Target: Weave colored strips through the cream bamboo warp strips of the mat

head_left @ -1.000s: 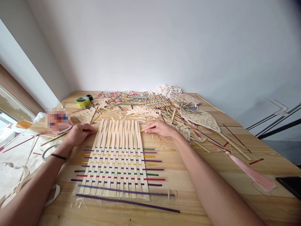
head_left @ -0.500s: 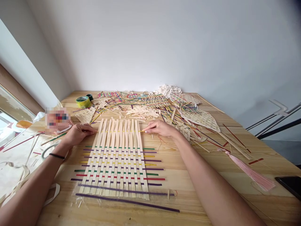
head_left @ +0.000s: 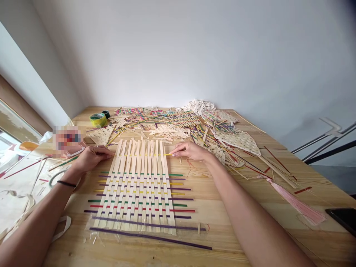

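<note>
On the table in front of me lies a partly woven mat [head_left: 139,193] of pale flat strips crossed by purple, yellow, green and red ones. Clear tape covers its near edge. A thin yellow strip [head_left: 168,154] runs across the far, loose part of the pale strips, apart from the woven rows. My left hand [head_left: 94,155] pinches its left end just beyond the mat's side. At the other side, my right hand [head_left: 187,150] grips the right end between thumb and fingers. A loose purple strip [head_left: 150,238] lies nearest me, below the mat.
Behind the mat spreads a pile of loose coloured strips and pale scraps [head_left: 169,131]. Tape rolls [head_left: 98,119] stand at the back left. To the right are a woven fan [head_left: 237,141] with a handle, a pink tassel [head_left: 296,202] and a dark phone [head_left: 342,218].
Almost nothing differs. Both hands keep hold of the yellow strip's ends in the same place, and the mat lies as before.
</note>
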The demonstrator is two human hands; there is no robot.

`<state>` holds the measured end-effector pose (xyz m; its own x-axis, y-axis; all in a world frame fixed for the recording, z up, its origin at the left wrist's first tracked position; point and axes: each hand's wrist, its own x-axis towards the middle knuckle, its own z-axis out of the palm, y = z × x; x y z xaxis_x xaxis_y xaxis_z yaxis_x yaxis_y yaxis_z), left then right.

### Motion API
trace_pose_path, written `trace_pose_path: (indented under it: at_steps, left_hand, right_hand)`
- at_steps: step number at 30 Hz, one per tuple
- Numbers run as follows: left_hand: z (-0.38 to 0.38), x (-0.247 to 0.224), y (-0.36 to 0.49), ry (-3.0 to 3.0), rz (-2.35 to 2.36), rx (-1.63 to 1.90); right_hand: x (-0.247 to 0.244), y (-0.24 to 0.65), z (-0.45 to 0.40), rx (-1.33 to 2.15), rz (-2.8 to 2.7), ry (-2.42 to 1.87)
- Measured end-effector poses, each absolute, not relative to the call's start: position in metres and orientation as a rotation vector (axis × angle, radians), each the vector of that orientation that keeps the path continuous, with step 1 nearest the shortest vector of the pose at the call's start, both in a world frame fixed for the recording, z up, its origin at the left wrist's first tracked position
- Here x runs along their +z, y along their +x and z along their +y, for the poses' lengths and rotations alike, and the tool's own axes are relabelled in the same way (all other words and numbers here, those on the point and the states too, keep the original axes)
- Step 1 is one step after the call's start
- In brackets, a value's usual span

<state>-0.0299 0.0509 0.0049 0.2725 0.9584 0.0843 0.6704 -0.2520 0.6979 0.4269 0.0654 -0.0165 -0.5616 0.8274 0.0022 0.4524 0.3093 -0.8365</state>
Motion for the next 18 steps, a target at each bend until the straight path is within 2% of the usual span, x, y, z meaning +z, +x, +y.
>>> trace_pose_path:
  at_steps: [18]
  left_hand:
    - [0.0466,0.0041,-0.0248,2.004,1.441,0.607]
  right_hand:
    - [-0.0243,0.4213,0.0670,1.018,-2.141,-1.182]
